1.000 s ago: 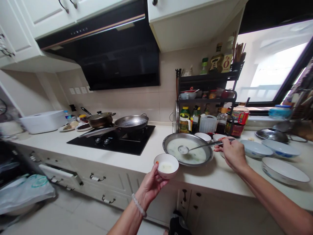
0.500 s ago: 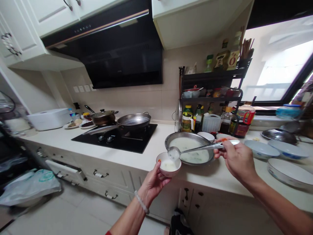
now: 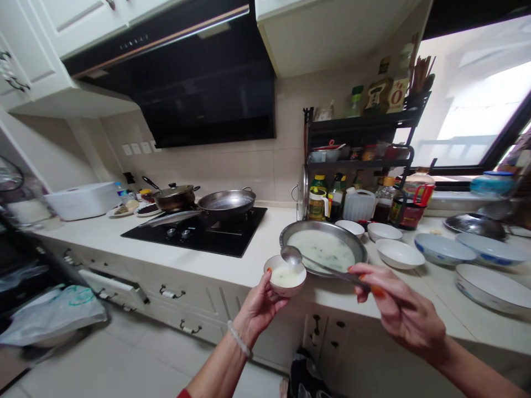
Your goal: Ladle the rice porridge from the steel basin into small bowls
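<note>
My left hand [image 3: 263,307] holds a small white bowl [image 3: 286,287] at the counter's front edge, fingers and thumb round its side. Pale, milky soup lies in the bowl. In my right hand [image 3: 400,307] is the handle of a metal ladle [image 3: 332,270], whose head is tipped over the bowl with its rounded underside upward. Just behind sits a wide metal basin [image 3: 359,250] of whitish soup with darker bits in it; the ladle's handle crosses over its front rim.
Several bowls, among them a white one [image 3: 400,254] and a blue-white one [image 3: 443,250], stand right of the basin. Behind is a black rack [image 3: 360,124] with bottles. A wok [image 3: 226,203] and a lidded pot [image 3: 176,198] are on the hob [image 3: 199,235] at left.
The ladle has turned over above the small bowl, and its handle end has come lower and nearer. My right hand has moved down and toward me. The bowl in my left hand has barely moved.
</note>
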Demonstrator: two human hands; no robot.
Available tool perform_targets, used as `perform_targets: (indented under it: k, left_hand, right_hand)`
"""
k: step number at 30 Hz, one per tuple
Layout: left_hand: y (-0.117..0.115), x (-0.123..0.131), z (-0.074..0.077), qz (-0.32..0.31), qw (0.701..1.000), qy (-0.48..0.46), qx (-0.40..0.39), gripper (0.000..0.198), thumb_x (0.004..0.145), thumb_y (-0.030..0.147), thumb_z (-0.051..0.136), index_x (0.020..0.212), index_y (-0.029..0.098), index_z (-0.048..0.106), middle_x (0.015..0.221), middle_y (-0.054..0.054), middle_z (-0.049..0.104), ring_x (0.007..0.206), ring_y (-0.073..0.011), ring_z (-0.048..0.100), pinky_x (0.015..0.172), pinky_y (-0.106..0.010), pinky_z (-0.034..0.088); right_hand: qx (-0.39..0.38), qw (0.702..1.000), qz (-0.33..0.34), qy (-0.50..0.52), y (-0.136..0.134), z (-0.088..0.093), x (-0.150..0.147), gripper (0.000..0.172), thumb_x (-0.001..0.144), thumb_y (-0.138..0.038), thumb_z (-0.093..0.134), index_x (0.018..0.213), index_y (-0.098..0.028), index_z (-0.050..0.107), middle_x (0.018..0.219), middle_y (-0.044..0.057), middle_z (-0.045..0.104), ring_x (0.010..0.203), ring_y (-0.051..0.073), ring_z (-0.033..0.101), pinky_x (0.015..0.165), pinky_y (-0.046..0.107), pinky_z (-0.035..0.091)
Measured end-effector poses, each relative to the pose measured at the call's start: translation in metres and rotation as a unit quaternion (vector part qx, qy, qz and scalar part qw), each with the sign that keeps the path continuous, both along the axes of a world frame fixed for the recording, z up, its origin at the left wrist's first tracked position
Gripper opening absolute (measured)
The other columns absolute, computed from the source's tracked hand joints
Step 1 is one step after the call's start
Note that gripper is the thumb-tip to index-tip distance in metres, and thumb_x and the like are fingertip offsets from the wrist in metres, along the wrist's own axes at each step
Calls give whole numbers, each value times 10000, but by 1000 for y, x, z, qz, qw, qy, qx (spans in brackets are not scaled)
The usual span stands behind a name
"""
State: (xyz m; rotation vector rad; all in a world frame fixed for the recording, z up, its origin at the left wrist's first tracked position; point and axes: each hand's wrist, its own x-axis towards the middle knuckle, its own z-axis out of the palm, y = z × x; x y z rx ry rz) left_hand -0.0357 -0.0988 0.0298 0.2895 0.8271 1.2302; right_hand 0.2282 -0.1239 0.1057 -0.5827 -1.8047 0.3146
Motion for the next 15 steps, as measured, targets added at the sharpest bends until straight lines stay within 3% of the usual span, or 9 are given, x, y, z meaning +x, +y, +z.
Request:
perform_targets:
  k: [3,5,10,15]
  left_hand:
    - [2,-1,-3,-4,1000,2,-2,335,833,393,659,1003,107,616,751,-72,679,659,-163,653,628,-276,546]
    - [2,-1,-4,-1,1000,5,-1,336,838,395,652,1009,109,613,746,-67,675,657,-166,651,630,-282,546]
    - [2,1,-3,2,1000,8,1,298,866,383,615,958,100,604,728,-59,659,645,-172,648,590,-284,536]
    - [1,0,-1,2,1000,8,-5,319,873,380,608,1043,111,589,763,-68,673,665,-172,654,603,-281,539]
  right_hand:
    - [-61,984,-133,100,20,3,0,205,922,-364,482,966,-248,645,1060,98,691,584,162,654,505,321,569]
    - [-86,970,-184,132,39,3,1,268,922,-426,458,923,-224,634,991,99,694,545,152,632,466,308,552]
    - [-95,967,-207,115,77,-18,10,300,902,-468,457,907,-198,587,899,91,683,488,140,610,425,294,535]
    - [-118,967,-205,96,89,-38,14,272,893,-445,458,910,-201,576,882,84,680,495,146,616,427,291,535]
